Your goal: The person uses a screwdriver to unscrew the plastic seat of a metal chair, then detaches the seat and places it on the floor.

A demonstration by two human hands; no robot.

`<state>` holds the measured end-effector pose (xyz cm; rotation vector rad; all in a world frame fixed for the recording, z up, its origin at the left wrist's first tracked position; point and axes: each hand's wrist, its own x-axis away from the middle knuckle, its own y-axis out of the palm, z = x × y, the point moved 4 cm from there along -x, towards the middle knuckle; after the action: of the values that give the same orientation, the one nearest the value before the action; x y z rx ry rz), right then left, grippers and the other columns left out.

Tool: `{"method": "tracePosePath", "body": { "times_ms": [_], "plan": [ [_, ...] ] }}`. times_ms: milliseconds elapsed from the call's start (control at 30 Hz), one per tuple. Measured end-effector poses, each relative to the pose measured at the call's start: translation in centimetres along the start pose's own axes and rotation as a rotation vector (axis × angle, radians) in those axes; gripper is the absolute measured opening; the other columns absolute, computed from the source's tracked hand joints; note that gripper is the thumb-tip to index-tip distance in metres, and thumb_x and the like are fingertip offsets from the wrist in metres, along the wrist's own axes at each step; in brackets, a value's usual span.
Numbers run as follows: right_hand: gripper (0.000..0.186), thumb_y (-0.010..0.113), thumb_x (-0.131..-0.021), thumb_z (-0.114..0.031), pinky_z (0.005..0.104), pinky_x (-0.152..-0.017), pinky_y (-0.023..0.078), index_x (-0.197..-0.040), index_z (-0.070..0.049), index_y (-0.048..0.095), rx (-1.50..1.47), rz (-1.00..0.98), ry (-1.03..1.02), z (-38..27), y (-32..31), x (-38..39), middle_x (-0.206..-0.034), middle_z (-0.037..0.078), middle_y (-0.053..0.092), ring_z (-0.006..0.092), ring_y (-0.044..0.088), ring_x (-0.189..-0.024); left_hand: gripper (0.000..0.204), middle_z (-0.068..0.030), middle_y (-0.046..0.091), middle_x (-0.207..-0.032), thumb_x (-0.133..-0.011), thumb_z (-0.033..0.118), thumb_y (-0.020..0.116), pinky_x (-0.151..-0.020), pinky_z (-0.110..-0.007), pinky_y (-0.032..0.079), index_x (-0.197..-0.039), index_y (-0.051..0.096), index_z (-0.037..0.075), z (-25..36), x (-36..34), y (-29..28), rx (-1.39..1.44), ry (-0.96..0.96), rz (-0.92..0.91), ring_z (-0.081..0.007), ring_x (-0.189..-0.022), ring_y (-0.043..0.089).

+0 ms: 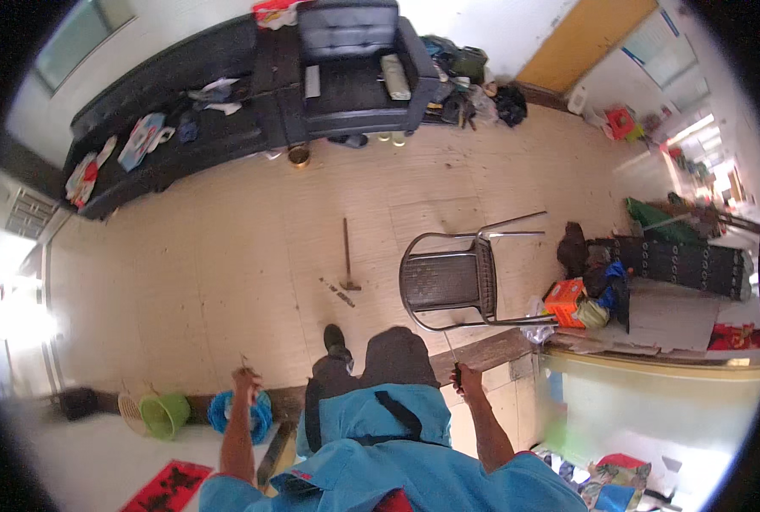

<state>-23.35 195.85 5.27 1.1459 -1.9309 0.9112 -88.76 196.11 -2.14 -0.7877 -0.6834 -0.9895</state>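
My right hand (469, 381) is closed round the dark handle of a screwdriver (451, 348), its thin metal shaft pointing away from me. Out to the left, my left hand (245, 384) has its fingers curled together; something tiny and thin may stick out, too small to name. Ahead on the floor lies a hammer (347, 249), handle pointing away. Small dark pieces (338, 293) are scattered by its head. A metal chair with a dark woven seat (438, 278) lies tipped over on the floor, just beyond my right hand.
A black sofa (167, 111) and armchair (354, 85) line the far wall. Bags (469, 94) are heaped beside the armchair. On the right stand an orange box (565, 303) and clutter. Near my left hand are a green basket (163, 416) and blue basins (259, 420).
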Motion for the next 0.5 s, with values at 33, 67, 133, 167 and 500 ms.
{"method": "tracePosePath", "body": {
  "times_ms": [33,67,133,167,500],
  "plan": [
    [0.035,0.058,-0.092,-0.036,0.0269,-0.033,0.032,-0.074,-0.007,0.063,-0.020,0.030,-0.009,-0.7,1.4,0.5,-0.062,0.004,0.062,0.0120,0.050,-0.041,0.018,-0.0114,0.061,-0.074,-0.098,0.021,0.050,-0.036,-0.029,0.039,-0.093,0.056,0.005,7.8,-2.0,0.4,0.037,0.013,0.009,-0.0170,-0.045,0.051],
    [0.035,0.058,-0.092,-0.036,0.0272,-0.033,0.032,-0.075,-0.006,0.063,-0.023,0.143,-0.056,-2.3,1.2,1.1,-0.062,0.005,0.062,0.0122,0.050,-0.041,0.020,-0.0128,0.063,-0.078,-0.099,0.021,0.048,-0.037,-0.029,0.041,-0.094,0.056,0.004,15.4,-3.3,1.8,0.014,0.059,0.001,-0.0167,-0.046,0.053],
    [0.035,0.058,-0.093,-0.036,0.0275,-0.033,0.032,-0.077,-0.006,0.064,-0.115,0.054,0.079,-3.2,4.6,1.5,-0.062,0.004,0.062,0.0127,0.051,-0.042,0.021,-0.0121,0.067,-0.084,-0.098,0.019,0.052,-0.039,-0.027,0.044,-0.107,0.060,0.001,32.2,-5.4,3.5,-0.132,0.391,0.051,-0.0151,-0.052,0.057],
    [0.034,0.057,-0.093,-0.036,0.0277,-0.034,0.033,-0.079,-0.005,0.065,-0.124,0.071,0.146,-3.3,4.7,-0.2,-0.062,0.004,0.062,0.0129,0.051,-0.043,0.023,-0.0115,0.067,-0.084,-0.097,0.018,0.057,-0.041,-0.027,0.045,-0.112,0.061,0.001,35.7,-6.7,6.8,-0.155,0.446,0.127,-0.0143,-0.055,0.059],
    [0.038,0.061,-0.091,-0.039,0.0285,-0.034,0.034,-0.071,-0.006,0.063,-0.318,0.246,-0.048,-28.6,11.2,-26.4,-0.058,0.004,0.059,0.0139,0.050,-0.040,0.032,-0.0157,0.070,-0.094,-0.097,0.022,0.057,-0.045,-0.028,0.047,-0.119,0.061,0.000,51.1,-12.8,39.5,-0.442,0.387,-0.418,-0.0156,-0.058,0.062]
  ]
}}
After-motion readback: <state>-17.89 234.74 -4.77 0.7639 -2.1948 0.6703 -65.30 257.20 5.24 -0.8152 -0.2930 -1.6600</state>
